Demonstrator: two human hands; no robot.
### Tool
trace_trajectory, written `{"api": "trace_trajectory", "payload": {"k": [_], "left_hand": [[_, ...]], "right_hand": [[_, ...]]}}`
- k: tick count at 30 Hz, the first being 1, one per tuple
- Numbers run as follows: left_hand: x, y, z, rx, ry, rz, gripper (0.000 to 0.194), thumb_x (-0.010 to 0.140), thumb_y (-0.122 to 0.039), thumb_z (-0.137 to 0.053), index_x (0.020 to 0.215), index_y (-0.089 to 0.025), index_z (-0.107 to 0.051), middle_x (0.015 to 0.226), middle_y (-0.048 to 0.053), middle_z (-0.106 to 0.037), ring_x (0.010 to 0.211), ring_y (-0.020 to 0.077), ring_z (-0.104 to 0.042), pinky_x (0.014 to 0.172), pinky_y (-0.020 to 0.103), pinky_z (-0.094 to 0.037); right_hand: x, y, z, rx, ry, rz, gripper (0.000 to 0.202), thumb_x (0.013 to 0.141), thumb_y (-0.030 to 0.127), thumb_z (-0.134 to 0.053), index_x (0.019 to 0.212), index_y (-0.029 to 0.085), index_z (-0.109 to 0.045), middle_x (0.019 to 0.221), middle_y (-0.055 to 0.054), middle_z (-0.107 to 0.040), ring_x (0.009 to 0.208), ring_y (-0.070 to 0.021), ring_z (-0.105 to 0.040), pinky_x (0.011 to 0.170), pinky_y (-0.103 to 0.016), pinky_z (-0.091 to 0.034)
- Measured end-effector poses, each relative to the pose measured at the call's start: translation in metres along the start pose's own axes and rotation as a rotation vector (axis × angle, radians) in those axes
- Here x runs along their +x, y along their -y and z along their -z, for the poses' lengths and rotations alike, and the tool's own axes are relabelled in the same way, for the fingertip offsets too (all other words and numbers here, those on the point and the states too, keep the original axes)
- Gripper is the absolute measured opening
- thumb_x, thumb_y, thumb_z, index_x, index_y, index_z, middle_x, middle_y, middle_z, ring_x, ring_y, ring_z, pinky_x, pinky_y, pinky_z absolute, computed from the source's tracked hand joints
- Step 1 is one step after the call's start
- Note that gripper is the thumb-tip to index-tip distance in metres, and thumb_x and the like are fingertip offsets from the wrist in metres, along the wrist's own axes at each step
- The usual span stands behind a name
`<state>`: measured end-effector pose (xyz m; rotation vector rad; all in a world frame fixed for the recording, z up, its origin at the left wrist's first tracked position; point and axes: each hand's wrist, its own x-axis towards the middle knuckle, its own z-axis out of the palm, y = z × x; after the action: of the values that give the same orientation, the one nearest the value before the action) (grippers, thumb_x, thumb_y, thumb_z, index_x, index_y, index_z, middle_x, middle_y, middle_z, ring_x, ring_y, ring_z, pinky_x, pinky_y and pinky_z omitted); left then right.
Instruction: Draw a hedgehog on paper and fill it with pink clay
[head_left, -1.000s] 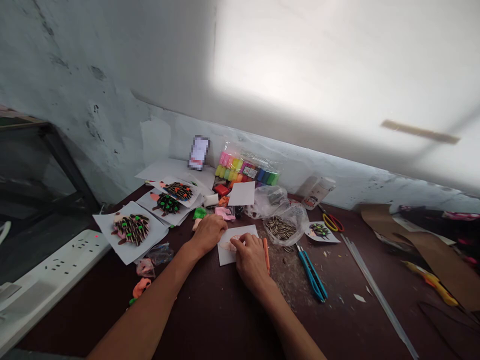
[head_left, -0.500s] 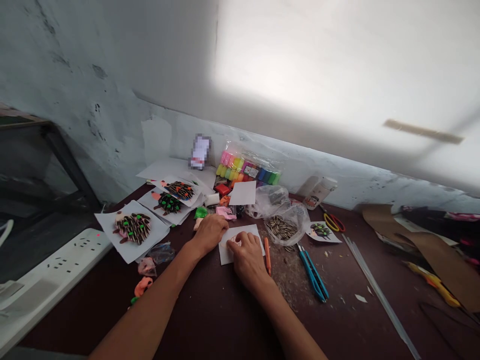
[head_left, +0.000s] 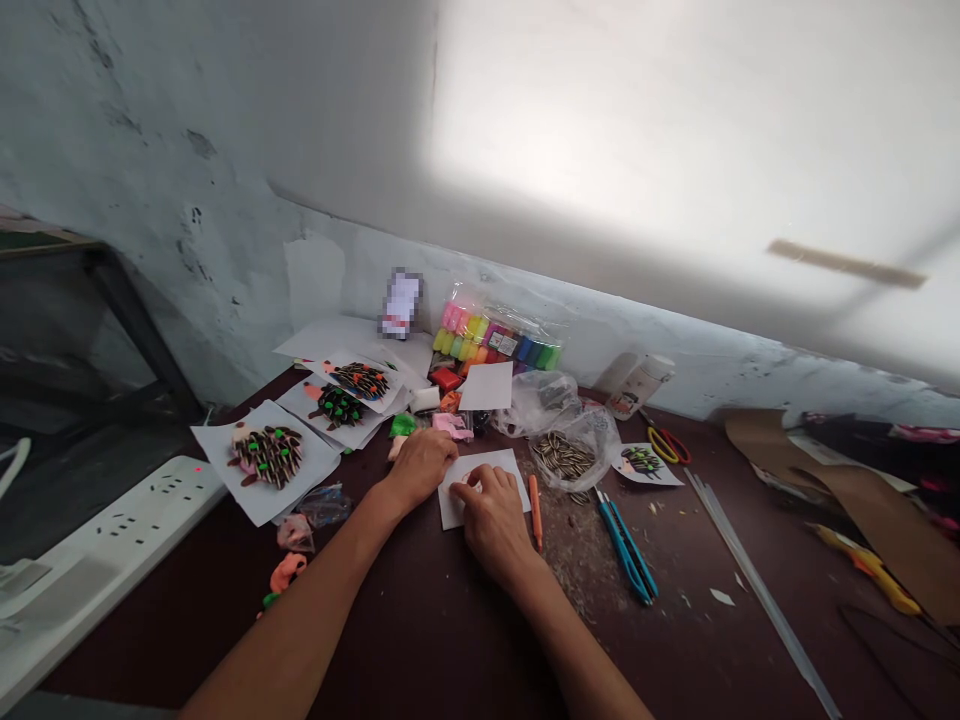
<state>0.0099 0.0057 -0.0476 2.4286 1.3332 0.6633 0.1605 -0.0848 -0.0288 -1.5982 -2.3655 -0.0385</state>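
Observation:
A small square of white paper lies flat on the dark table with a thin pale pink piece of modelling clay on it. My right hand bends over the paper, thumb and fingers closed down at the clay, which they partly hide. My left hand is at the paper's upper left edge, its fingers curled together; whatever they may hold is hidden. Just behind it lies a lump of brighter pink clay. An orange pen-like stick rests beside the paper's right edge.
Finished seed-and-clay hedgehog pictures lie at left, near a power strip. Sunflower seeds sit in a plastic bag behind right. Blue-handled tweezers, scissors, a white bottle and coloured clay packs stand about.
My right thumb and fingers have shifted slightly left over the clay. The left hand and the paper stay almost where they were.

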Motion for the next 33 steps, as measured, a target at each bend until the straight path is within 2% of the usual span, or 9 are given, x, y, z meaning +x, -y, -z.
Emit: {"api": "trace_trajectory", "payload": {"k": [4,10,16,22,29,33], "left_hand": [[0.0,-0.001,0.001,0.015,-0.003,0.008,0.019,0.083,-0.012,-0.057,0.079,-0.017,-0.075,0.087,0.007,-0.073,0.088,0.0199,-0.065,0.084,0.032,-0.046],[0.0,-0.003,0.004,0.013,0.019,0.021,0.019,0.083,-0.011,-0.057,0.079,-0.017,-0.075,0.088,0.007,-0.073,0.088,0.0209,-0.065,0.083,0.032,-0.046],[0.0,-0.004,0.003,0.027,0.016,0.025,0.02,0.084,-0.012,-0.056,0.08,-0.017,-0.075,0.088,0.008,-0.073,0.088,0.0208,-0.065,0.084,0.033,-0.046],[0.0,-0.002,0.002,0.01,0.018,0.026,0.02,0.082,-0.011,-0.056,0.08,-0.017,-0.075,0.088,0.008,-0.073,0.088,0.0217,-0.066,0.084,0.033,-0.047],[0.0,-0.003,0.003,0.019,0.015,0.013,0.019,0.083,-0.012,-0.056,0.079,-0.017,-0.074,0.088,0.008,-0.073,0.088,0.0206,-0.065,0.083,0.032,-0.046],[0.0,-0.006,0.006,0.025,0.036,0.025,0.02,0.083,-0.011,-0.056,0.081,-0.017,-0.075,0.089,0.008,-0.073,0.089,0.0219,-0.066,0.084,0.033,-0.047]], "right_hand": [[0.0,0.001,-0.002,0.006,-0.02,-0.003,0.035,0.086,0.006,-0.055,0.109,0.026,-0.071,0.103,-0.006,-0.059,0.092,-0.0201,-0.046,0.08,-0.033,-0.029],[0.0,0.004,-0.002,0.011,0.003,-0.005,0.031,0.084,0.006,-0.055,0.101,0.025,-0.072,0.101,-0.006,-0.059,0.091,-0.0202,-0.046,0.078,-0.033,-0.029],[0.001,0.006,0.0,0.015,-0.01,-0.019,0.035,0.083,0.005,-0.055,0.108,0.025,-0.07,0.102,-0.006,-0.058,0.091,-0.0201,-0.046,0.078,-0.033,-0.029],[0.002,0.009,-0.002,-0.01,0.021,-0.02,0.029,0.083,0.007,-0.056,0.1,0.024,-0.072,0.1,-0.005,-0.058,0.089,-0.0204,-0.045,0.077,-0.033,-0.028],[0.001,0.01,0.001,0.005,0.003,-0.027,0.033,0.082,0.005,-0.056,0.105,0.024,-0.07,0.101,-0.005,-0.058,0.09,-0.0202,-0.045,0.078,-0.032,-0.028],[0.001,0.012,0.0,-0.002,0.017,-0.024,0.031,0.082,0.006,-0.056,0.102,0.024,-0.071,0.1,-0.006,-0.058,0.091,-0.0205,-0.045,0.079,-0.033,-0.029]]}}
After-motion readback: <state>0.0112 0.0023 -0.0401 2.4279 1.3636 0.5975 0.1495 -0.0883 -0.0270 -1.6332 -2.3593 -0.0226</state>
